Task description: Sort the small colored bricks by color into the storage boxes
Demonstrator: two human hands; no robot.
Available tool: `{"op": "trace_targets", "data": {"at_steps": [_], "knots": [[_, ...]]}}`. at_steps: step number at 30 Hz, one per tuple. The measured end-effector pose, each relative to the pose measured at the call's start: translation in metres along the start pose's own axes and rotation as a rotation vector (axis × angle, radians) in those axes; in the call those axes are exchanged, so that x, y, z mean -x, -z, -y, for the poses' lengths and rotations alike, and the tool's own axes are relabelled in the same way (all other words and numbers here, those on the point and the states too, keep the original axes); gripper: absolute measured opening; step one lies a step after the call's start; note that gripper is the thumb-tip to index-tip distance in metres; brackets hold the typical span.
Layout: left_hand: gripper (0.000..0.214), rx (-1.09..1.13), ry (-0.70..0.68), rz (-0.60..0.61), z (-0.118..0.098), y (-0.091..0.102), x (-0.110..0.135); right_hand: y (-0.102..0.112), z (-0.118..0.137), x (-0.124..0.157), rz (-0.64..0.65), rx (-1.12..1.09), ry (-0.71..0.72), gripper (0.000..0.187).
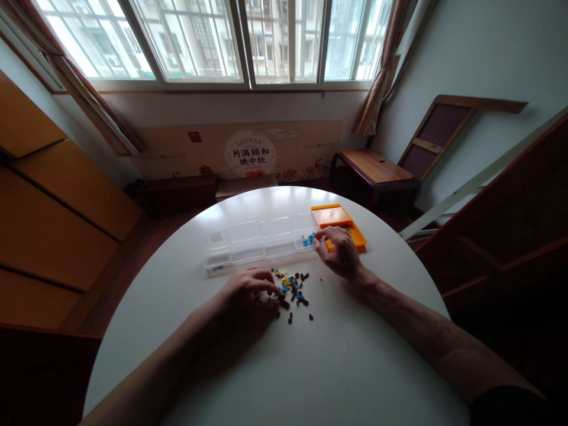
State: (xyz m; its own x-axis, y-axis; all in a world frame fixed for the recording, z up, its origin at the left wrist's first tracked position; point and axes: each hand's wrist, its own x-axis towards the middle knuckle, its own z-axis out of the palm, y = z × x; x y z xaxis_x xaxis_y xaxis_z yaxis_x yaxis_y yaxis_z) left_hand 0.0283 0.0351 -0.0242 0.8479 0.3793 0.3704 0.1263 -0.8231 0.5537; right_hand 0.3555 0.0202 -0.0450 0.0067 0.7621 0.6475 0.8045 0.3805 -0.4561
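My left hand [248, 288] rests on the table at the left side of a loose pile of small building bricks [291, 284]. Its fingers are spread and slightly bent, the tips reaching the brown bricks. The pile mixes brown, blue and yellow pieces. Over the right end of a clear compartment tray [248, 253] hovers my right hand [339, 251], thumb and forefinger brought close in a pinch. What lies between those tips is too small to make out. Small blue bricks [307, 240] sit in the tray compartment beside the fingertips.
An orange box [360, 238] with a partly see-through lid [331, 215] lies behind my right hand, green pieces inside. Single bricks lie apart from the pile, including a brown one [311, 317]. The round white table [355, 367] has its curved far edge towards the window.
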Motion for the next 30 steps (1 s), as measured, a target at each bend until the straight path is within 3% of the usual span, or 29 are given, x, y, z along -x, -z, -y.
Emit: {"op": "trace_targets", "data": {"at_steps": [11,17,30], "knots": [[0.013,-0.148,-0.086,-0.005,-0.001,0.003,-0.002,-0.001,0.005,0.000,0.013,-0.050,0.044,0.005],[0.007,-0.065,-0.072,-0.058,0.002,-0.001,-0.005,0.000,0.008,0.000,0.018,-0.076,0.070,0.004],[0.018,0.213,0.288,-0.416,-0.024,-0.009,-0.018,0.004,0.043,0.008,0.147,-0.257,0.519,0.016]]}}
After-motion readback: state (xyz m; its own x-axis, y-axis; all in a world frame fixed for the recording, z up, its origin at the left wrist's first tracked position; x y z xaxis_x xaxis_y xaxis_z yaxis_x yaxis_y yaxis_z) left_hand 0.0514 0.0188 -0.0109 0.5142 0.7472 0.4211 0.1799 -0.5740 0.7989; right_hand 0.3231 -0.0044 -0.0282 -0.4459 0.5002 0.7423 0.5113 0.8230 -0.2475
